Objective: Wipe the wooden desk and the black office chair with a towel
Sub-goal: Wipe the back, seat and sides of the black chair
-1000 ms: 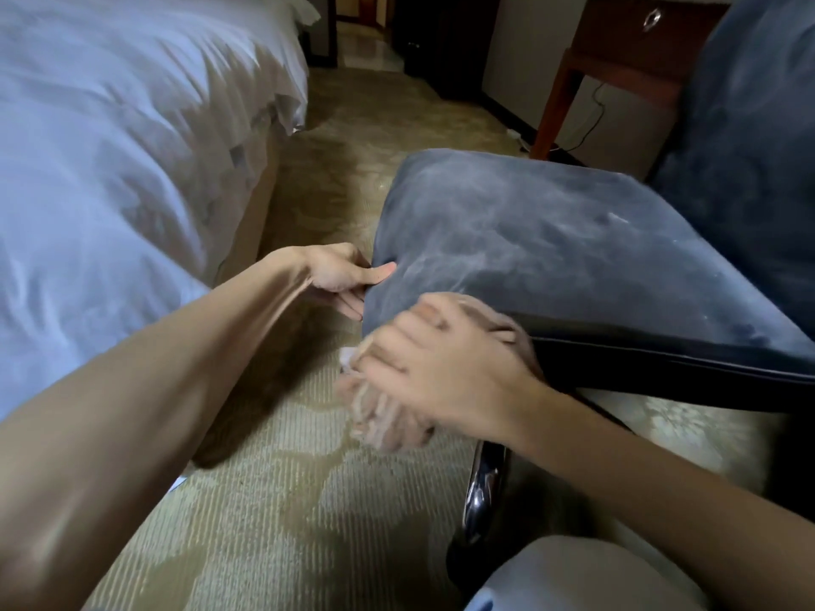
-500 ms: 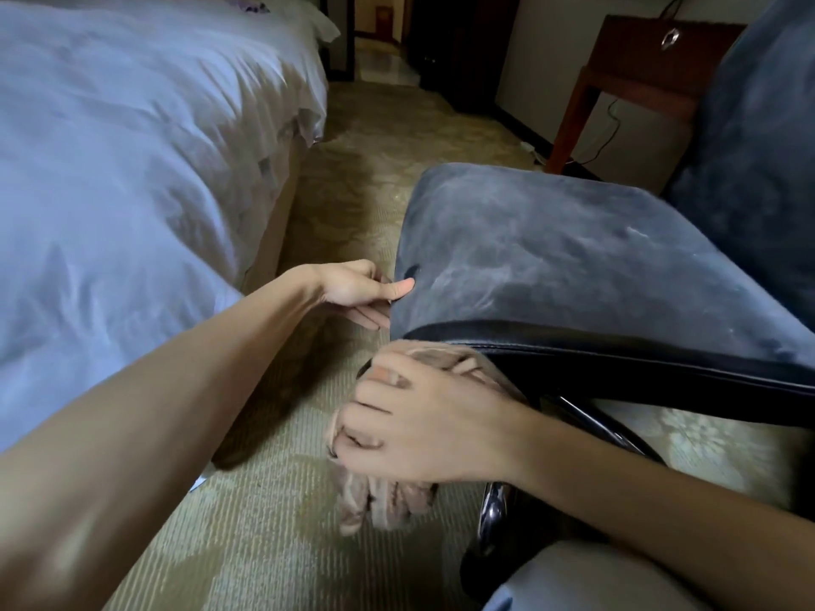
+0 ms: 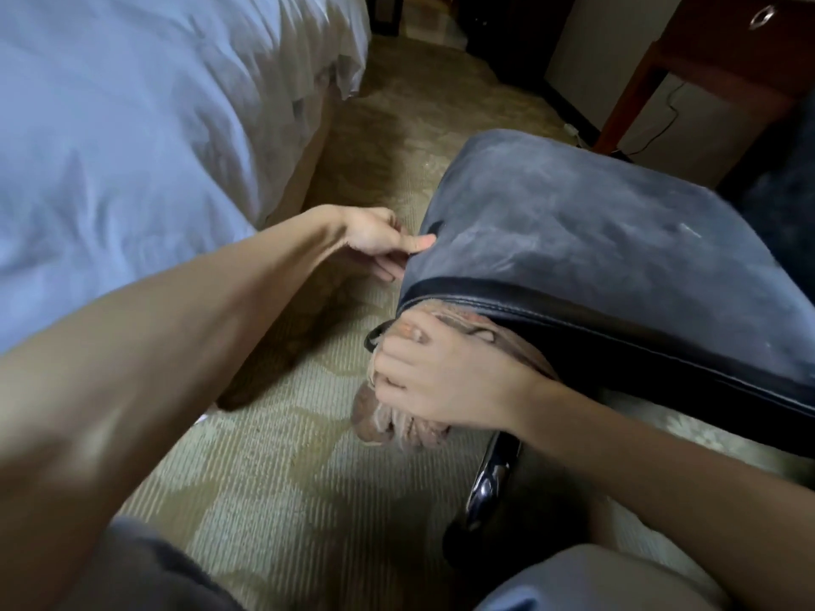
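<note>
no readable text, labels or numbers anywhere

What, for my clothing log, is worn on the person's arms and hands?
The left forearm and right forearm are bare, no sleeves in frame; the left hand and right hand show no gloves, rings, watch or bracelet.

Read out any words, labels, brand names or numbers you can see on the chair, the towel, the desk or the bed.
None: no readable text appears in this view.
Black padded office chair seat: only pale smudges, no label.
Brownish fringed towel, gripped by the right hand: woven pattern, no letters.
Dark reddish wooden desk: a round metal fitting, no writing.
White bed cover: plain.
</note>
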A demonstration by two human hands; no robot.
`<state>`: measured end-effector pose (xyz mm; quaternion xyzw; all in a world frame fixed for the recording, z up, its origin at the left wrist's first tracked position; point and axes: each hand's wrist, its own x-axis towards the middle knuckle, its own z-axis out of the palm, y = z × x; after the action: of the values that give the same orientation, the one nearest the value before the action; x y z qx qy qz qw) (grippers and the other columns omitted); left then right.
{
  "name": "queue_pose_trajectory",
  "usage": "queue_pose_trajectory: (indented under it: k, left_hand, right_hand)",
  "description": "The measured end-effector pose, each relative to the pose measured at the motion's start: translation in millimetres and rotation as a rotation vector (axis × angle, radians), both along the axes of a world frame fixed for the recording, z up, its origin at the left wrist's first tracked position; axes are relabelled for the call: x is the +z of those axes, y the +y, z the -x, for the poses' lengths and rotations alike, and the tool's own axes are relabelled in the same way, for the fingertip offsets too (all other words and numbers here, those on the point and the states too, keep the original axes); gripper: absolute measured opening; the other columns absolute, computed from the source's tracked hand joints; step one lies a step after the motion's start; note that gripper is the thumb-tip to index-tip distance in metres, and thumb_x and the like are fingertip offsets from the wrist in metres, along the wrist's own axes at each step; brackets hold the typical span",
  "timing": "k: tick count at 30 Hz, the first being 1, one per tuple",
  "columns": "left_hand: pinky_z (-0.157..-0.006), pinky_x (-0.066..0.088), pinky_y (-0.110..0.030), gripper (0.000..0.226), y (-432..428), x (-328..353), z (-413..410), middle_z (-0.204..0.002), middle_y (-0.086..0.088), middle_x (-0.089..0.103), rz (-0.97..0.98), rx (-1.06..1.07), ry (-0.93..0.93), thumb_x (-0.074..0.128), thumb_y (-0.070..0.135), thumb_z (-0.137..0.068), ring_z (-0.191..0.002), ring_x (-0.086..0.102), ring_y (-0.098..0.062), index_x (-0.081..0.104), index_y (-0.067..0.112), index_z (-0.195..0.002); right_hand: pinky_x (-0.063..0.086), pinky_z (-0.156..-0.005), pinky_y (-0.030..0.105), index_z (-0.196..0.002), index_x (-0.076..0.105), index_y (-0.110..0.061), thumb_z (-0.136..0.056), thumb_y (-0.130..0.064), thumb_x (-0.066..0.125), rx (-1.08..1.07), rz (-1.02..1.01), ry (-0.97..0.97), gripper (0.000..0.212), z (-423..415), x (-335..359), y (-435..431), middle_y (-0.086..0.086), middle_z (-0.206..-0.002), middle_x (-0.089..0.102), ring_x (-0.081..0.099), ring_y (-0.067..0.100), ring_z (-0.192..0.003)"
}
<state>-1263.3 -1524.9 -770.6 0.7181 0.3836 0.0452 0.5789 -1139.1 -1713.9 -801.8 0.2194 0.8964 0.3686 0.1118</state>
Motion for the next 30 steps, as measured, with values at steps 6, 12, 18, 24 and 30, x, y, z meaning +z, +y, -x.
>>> queue_pose_trajectory:
  k: [6, 12, 18, 24, 30]
  left_hand:
    - [-0.103, 0.055, -0.047, 0.068, 2, -1, 1, -0.122, -0.026, 0.071, -0.018, 0.087, -0.006, 0.059, 0.051, -0.097, -0.107, 0.071, -0.032, 0.062, -0.006, -0.132]
    - [-0.101, 0.055, -0.043, 0.066, 3, 6, 0, -0.118, -0.024, 0.073, -0.016, 0.081, 0.072, 0.059, 0.051, -0.099, -0.100, 0.070, -0.029, 0.064, -0.006, -0.130]
    - [-0.105, 0.055, -0.046, 0.064, 2, 7, -1, -0.117, -0.020, 0.075, -0.041, 0.114, 0.065, 0.055, 0.054, -0.100, -0.112, 0.072, -0.030, 0.065, -0.001, -0.131]
    - [-0.101, 0.055, -0.046, 0.065, 7, 6, -1, -0.120, -0.025, 0.072, -0.053, 0.095, 0.046, 0.057, 0.051, -0.100, -0.096, 0.072, -0.031, 0.065, -0.007, -0.129]
    - [-0.078, 0.053, -0.036, 0.064, 6, 6, 6, -0.104, -0.019, 0.072, -0.031, 0.096, 0.061, 0.062, 0.050, -0.098, -0.079, 0.062, -0.027, 0.063, -0.004, -0.132]
  right_hand:
    - [0.047, -0.098, 0.051, -0.104, 0.068, -0.013, -0.103, -0.004, 0.050, 0.076, -0.081, 0.201, 0.020, 19, 9, 7, 0.007, -0.104, 0.065, 0.057, 0.029, -0.099]
    - [0.045, -0.102, 0.050, -0.107, 0.070, -0.023, -0.098, -0.015, 0.047, -0.108, -0.024, -0.076, 0.026, 27, -8, 25, -0.001, -0.107, 0.064, 0.058, 0.026, -0.106]
    - [0.046, -0.098, 0.046, -0.126, 0.063, -0.025, -0.105, -0.019, 0.047, -0.184, 0.227, -0.282, 0.027, 19, -18, 13, -0.002, -0.122, 0.062, 0.055, 0.025, -0.113]
    - [0.044, -0.091, 0.049, -0.104, 0.065, -0.023, -0.099, -0.009, 0.042, -0.053, 0.034, 0.103, 0.027, 50, 14, 22, 0.001, -0.102, 0.062, 0.054, 0.028, -0.098]
    - [0.040, -0.095, 0.052, -0.122, 0.064, -0.020, -0.100, -0.021, 0.053, -0.356, 0.147, -0.016, 0.025, 58, 22, 42, 0.006, -0.117, 0.062, 0.052, 0.031, -0.111]
